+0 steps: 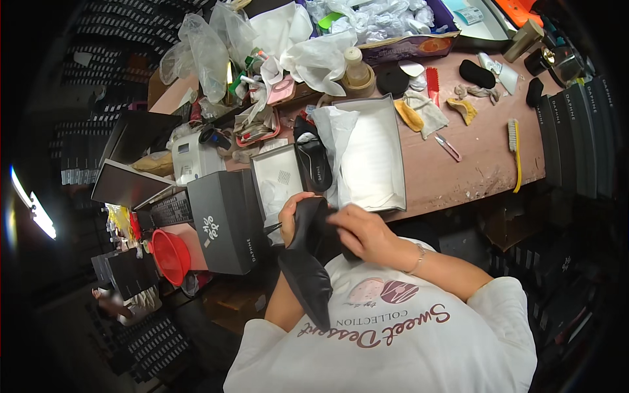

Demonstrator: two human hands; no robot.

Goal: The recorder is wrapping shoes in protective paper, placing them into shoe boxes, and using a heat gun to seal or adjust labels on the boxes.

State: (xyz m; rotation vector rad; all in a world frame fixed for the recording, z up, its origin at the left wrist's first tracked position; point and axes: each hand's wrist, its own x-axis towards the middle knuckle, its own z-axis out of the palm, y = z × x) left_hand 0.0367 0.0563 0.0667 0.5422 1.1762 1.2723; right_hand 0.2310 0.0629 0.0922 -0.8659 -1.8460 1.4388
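Black shoe (306,272) in the wearer's hands, seen from my distant post through the head camera. The left hand (289,219) clasps the shoe along its upper left side, thumb over the top edge, while the pointed toe hangs down in front of the white shirt (406,347). The right hand (370,234), with a thin bracelet (417,258) at its wrist, is held at the shoe's right side with fingers bent; I cannot tell whether it pinches anything (the fingertips blur against the dark surface on my feed).

Beyond the hands, a second black shoe (313,158) lies between a narrow white-lined tray (274,169) and an open shoebox (396,128), the latter lined with white paper (369,157). A tall dark box (226,219) stands to the left, above a red basket (171,257). To the right, the reddish-brown table (468,173) bears a pink-handled cutting tool (449,149), a pale cloth (429,116) beside a yellow pad (409,116), and a yellow-handled brush (515,154). Dark boxes (576,141) stand in a row at the far right.
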